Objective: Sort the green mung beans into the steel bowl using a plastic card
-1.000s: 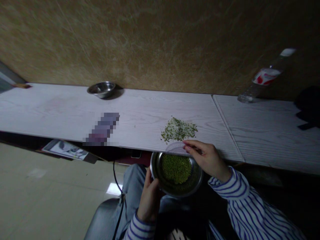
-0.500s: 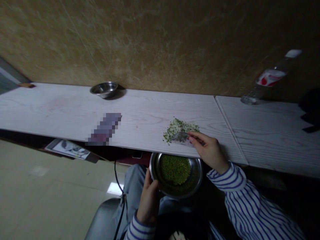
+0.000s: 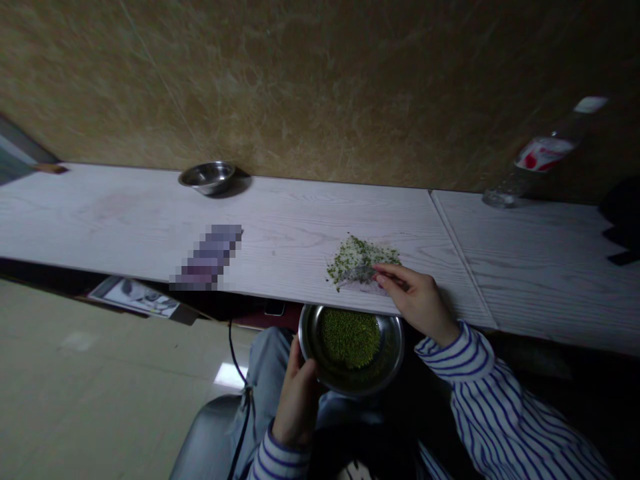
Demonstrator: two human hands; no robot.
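My left hand [image 3: 299, 393] grips the left rim of a metal bowl [image 3: 395, 360], thumb on the edge. Green beans [image 3: 350, 339], like mung beans, cover the bowl's bottom. The bowl is held above my lap, just below the table's front edge. In the fingertips of my right hand [image 3: 419, 300] is a thin, clear piece of plastic [image 3: 359, 272]; its full shape is hard to make out. It sits low at the near side of a scattered pile [image 3: 357, 250] of green beans mixed with small white bits on the tabletop.
A second metal bowl [image 3: 207, 179] stands near the wall at the left. Closer in lies a blurred-out flat object [image 3: 210, 257]. A clear bottle [image 3: 543, 155] with a white cap stands at the right. Under the tabletop [image 3: 300, 220] is an open shelf with a dark phone-like object [image 3: 275, 309].
My right hand and the clear plastic piece have shifted only slightly at the near edge of the pile. The left hand and the bowl stay almost the same.
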